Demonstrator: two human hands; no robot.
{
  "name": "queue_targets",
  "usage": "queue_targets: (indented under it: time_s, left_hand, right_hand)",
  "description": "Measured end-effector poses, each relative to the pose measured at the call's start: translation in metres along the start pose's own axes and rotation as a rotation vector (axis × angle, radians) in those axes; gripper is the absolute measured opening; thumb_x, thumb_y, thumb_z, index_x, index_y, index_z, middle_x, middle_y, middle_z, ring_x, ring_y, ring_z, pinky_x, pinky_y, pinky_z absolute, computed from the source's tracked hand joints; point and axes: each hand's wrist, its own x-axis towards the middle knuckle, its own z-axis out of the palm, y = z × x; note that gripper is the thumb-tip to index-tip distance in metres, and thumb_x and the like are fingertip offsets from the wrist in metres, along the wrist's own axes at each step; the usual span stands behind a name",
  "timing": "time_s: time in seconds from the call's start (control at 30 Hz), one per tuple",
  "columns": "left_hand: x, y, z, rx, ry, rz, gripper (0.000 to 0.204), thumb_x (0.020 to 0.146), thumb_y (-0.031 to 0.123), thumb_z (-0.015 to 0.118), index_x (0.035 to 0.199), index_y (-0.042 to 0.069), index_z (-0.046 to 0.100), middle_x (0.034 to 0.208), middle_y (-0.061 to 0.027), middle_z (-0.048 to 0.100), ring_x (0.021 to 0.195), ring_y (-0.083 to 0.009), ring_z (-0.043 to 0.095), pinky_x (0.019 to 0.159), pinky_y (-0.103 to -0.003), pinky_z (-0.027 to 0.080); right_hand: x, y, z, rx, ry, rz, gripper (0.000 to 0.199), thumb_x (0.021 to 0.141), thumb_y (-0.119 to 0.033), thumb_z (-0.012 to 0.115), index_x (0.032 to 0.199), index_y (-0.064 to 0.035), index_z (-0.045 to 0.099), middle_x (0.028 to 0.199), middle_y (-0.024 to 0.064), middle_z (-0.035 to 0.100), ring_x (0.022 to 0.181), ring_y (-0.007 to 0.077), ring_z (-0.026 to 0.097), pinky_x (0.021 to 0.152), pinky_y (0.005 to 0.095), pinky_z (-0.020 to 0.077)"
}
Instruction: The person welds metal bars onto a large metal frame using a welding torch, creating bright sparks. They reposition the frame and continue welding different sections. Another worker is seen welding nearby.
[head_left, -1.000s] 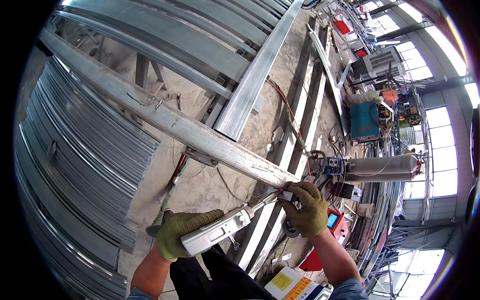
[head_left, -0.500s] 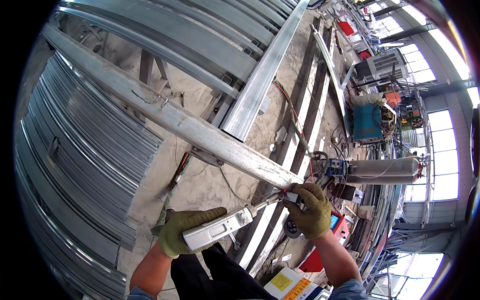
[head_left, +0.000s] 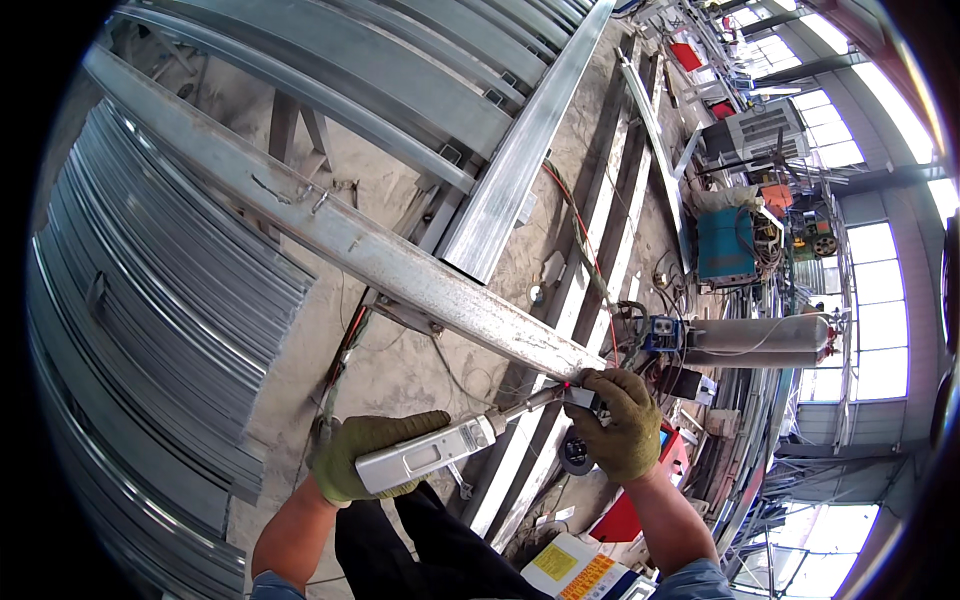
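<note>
My left hand, in an olive work glove, is closed round a silver hand-held laser welding gun. Its narrow nozzle points right, and a red light spot shows near its tip. My right hand, gloved alike, pinches a small grey metal block beside that tip. Just above the fingers is the near end of a long steel beam, which runs off to the upper left. Some of the block is hidden by the glove.
Galvanized profiles lie stacked at left. A slatted metal frame spreads beyond the beam. Long rails and cables run over the floor. On the right are grey gas cylinders, a teal machine and a red machine.
The surroundings have shifted slightly left in view. My left hand and the welding gun sit a little further left; my right hand still pinches the block near the nozzle tip.
</note>
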Motion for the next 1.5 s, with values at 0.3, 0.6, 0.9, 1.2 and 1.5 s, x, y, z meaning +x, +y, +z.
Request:
queue_targets:
  time_s: [0.3, 0.6, 0.9, 1.2, 1.5]
  left_hand:
    - [0.004, -0.004, -0.007, -0.009, -0.016, 0.017, 0.071, 0.086, 0.021, 0.092, 0.145, -0.008, 0.063, 0.111, -0.0146, 0.081, 0.095, -0.0191, 0.079, 0.088, -0.033, 0.062]
    - [0.003, -0.008, -0.012, 0.104, -0.025, 0.036, 0.073, 0.085, 0.024, 0.092, 0.144, -0.007, 0.063, 0.108, -0.0140, 0.081, 0.090, -0.0201, 0.079, 0.085, -0.034, 0.063]
    - [0.004, -0.009, -0.014, 0.048, -0.010, 0.043, 0.069, 0.087, 0.022, 0.091, 0.143, -0.008, 0.064, 0.112, -0.0159, 0.081, 0.096, -0.0208, 0.080, 0.089, -0.034, 0.063]
    - [0.004, -0.006, -0.019, 0.056, -0.023, 0.022, 0.065, 0.087, 0.014, 0.090, 0.143, -0.007, 0.065, 0.118, -0.0167, 0.080, 0.103, -0.0214, 0.079, 0.094, -0.035, 0.062]
    - [0.001, 0.000, -0.020, 0.010, -0.026, -0.046, 0.068, 0.085, 0.014, 0.090, 0.145, -0.005, 0.064, 0.120, -0.0168, 0.080, 0.106, -0.0216, 0.079, 0.096, -0.035, 0.062]
  right_hand:
    - [-0.001, 0.003, 0.003, -0.001, 0.010, 0.006, 0.041, 0.076, -0.019, 0.091, 0.115, -0.0129, 0.078, 0.113, 0.0055, 0.074, 0.090, 0.0254, 0.075, 0.072, 0.0389, 0.0608]
    - [0.000, 0.001, 0.006, 0.014, 0.023, 0.019, 0.039, 0.078, -0.019, 0.091, 0.114, -0.0145, 0.078, 0.111, 0.0046, 0.074, 0.088, 0.0247, 0.075, 0.070, 0.0391, 0.0602]
    - [-0.002, 0.005, 0.008, 0.054, 0.027, 0.000, 0.041, 0.078, -0.017, 0.092, 0.115, -0.0121, 0.077, 0.110, 0.0068, 0.073, 0.091, 0.0284, 0.075, 0.073, 0.0396, 0.0606]
    - [0.001, 0.000, 0.004, 0.005, -0.008, -0.019, 0.039, 0.078, -0.015, 0.092, 0.113, -0.0122, 0.076, 0.111, 0.0067, 0.073, 0.095, 0.0284, 0.076, 0.075, 0.0392, 0.0609]
    - [-0.002, -0.004, 0.004, 0.089, -0.026, 0.079, 0.037, 0.080, -0.009, 0.090, 0.114, -0.0040, 0.076, 0.115, 0.0136, 0.074, 0.103, 0.0308, 0.074, 0.089, 0.0405, 0.0607]
